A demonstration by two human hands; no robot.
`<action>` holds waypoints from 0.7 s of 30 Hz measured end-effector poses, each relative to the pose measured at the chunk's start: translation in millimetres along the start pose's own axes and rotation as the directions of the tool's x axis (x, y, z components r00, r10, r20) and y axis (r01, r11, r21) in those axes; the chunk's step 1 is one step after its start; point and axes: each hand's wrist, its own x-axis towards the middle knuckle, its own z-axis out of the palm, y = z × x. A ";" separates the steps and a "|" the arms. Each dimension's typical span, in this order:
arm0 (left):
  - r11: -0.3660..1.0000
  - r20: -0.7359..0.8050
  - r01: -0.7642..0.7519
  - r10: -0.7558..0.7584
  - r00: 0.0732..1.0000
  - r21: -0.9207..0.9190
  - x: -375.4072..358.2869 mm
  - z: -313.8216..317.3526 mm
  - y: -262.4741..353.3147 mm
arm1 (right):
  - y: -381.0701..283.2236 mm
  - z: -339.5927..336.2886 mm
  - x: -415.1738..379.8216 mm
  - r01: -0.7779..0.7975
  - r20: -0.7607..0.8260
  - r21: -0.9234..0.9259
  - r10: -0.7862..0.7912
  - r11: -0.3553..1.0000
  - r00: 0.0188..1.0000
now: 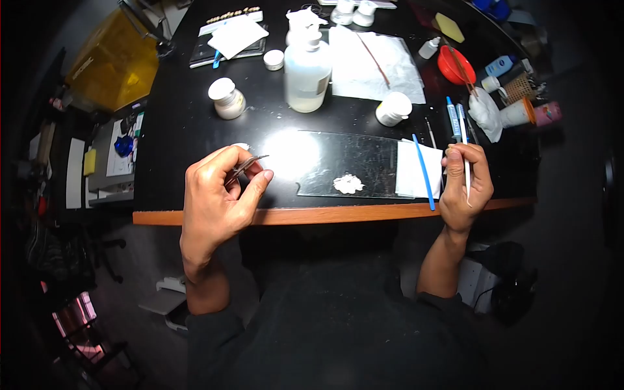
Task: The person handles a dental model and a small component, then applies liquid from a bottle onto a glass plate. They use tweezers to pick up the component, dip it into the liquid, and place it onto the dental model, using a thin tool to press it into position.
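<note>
Black table (182, 123), unreadable bottle (307, 68) label

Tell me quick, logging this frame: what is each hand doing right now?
Left hand: closed in a grip on metal tweezers.
Right hand: closed in a grip on a thin white stick.

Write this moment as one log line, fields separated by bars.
left hand: holds tweezers | right hand: holds white stick | glass slab: white paste

No text can be read: the label on the bottle (307, 68) and the marks on the yellow box (116, 62) are too blurred.
</note>
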 end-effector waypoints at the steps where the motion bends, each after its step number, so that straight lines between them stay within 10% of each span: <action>1: 1.000 0.002 -0.015 0.015 1.000 0.001 2.6 3.6 1.3 | 1.9 -6.8 -0.3 -0.030 -0.025 -0.006 0.030 1.000 0.999; 8: 0.965 0.038 -0.248 0.245 0.969 0.085 19.6 28.5 6.9 | 26.3 -24.5 -10.5 -0.039 -0.023 -0.057 0.038 0.998 0.999; 21: 0.851 0.068 -0.228 0.223 0.972 0.472 20.7 73.8 8.7 | 43.5 -15.1 -26.7 -0.041 -0.032 0.000 0.041 0.999 0.999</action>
